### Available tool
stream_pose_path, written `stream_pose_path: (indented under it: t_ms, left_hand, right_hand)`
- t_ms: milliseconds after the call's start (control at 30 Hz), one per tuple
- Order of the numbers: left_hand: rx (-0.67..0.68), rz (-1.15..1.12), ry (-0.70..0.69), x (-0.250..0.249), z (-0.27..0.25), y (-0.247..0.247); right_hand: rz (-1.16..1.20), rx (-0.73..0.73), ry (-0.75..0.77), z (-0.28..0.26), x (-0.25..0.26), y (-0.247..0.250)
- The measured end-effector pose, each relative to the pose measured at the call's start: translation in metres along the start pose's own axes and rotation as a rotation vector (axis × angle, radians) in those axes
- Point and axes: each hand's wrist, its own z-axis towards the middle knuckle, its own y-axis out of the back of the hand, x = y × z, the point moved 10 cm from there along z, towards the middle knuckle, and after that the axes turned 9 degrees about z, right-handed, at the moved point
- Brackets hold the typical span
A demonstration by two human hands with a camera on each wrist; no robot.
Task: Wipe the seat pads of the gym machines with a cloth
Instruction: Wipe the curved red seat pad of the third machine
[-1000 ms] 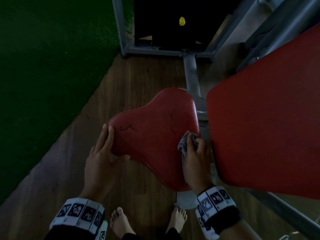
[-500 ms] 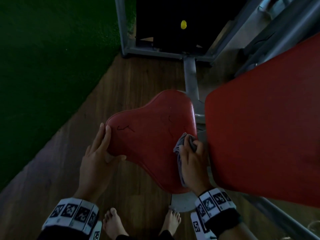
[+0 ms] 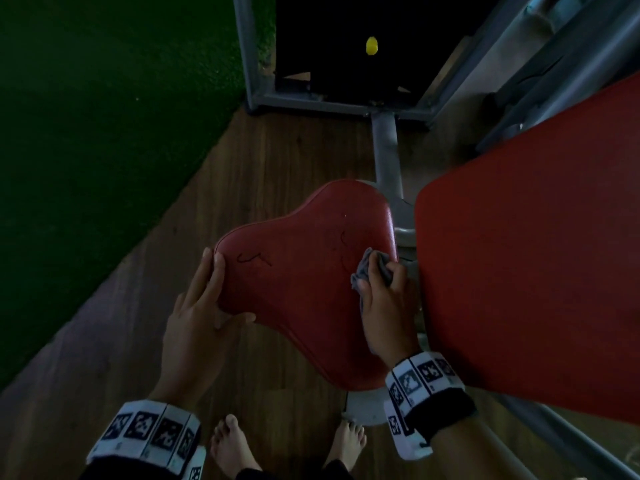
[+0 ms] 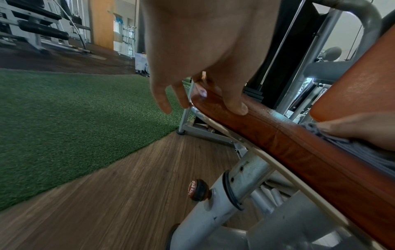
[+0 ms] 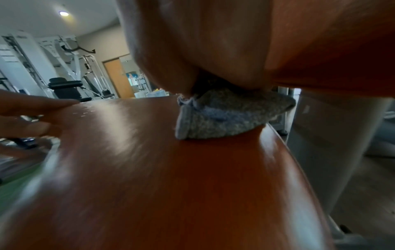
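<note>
A red seat pad (image 3: 304, 271) sits low in the middle, with dark scuffs on its top. My right hand (image 3: 384, 299) grips a bunched grey cloth (image 3: 367, 268) and presses it on the seat's right edge, close to the back pad. In the right wrist view the cloth (image 5: 226, 115) lies crumpled on the glossy seat (image 5: 160, 177) under my fingers. My left hand (image 3: 204, 306) rests on the seat's left edge, fingers straight along the rim and thumb on the near side. In the left wrist view the thumb (image 4: 235, 101) lies on the seat's side (image 4: 288, 143).
A large red back pad (image 3: 526, 254) rises at the right, almost touching the seat. The grey machine frame (image 3: 388, 154) and a black weight stack (image 3: 346, 43) stand behind. Green turf (image 3: 86, 133) lies left of the wood floor (image 3: 242, 188). My bare feet (image 3: 232, 445) are below the seat.
My right hand has shifted the cloth a little forward and left along the seat's right edge. The left hand stays on the left rim.
</note>
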Motion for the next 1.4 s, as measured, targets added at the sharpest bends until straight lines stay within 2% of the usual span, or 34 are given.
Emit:
stream_pose_path:
  t_ms: [100,233,467,667,767,900,1000,1100,1300,1400]
  left_hand:
    - [0.004,-0.004,0.003,0.000,0.001,-0.001]
    - [0.002,-0.022,-0.005,0.000,0.001,-0.001]
    - [0.018,-0.008,-0.002,0.003,0.003,-0.004]
    - [0.009,-0.011,-0.005,0.002,0.002,-0.003]
    - [0.023,0.015,-0.017,0.001,0.004,-0.004]
    - [0.049,0.041,0.027,0.000,0.003,-0.004]
    - [0.073,0.047,0.048,0.000,0.003,-0.005]
    - [0.101,0.068,0.081,0.003,0.004,-0.009]
    - [0.127,0.076,0.102,0.004,0.005,-0.012]
    - [0.121,0.067,0.102,0.002,0.005,-0.012]
  right_hand:
    - [0.004,-0.008,0.011,0.003,0.000,0.002]
    - [0.007,0.021,0.019,-0.022,-0.006,0.000]
    - [-0.070,0.003,-0.016,0.012,-0.007,0.007]
    - [-0.001,0.062,0.060,-0.026,-0.001,-0.006]
    - [-0.069,0.063,0.078,-0.006,0.000,0.000]
    - [-0.098,0.060,0.000,0.022,-0.005,0.004]
    - [-0.002,0.085,0.098,-0.007,0.011,-0.003]
    - [-0.036,0.144,0.166,-0.043,0.022,-0.012]
    - [-0.063,0.116,0.162,-0.013,0.035,-0.010]
    - [-0.060,0.136,0.180,-0.021,0.031,-0.010]
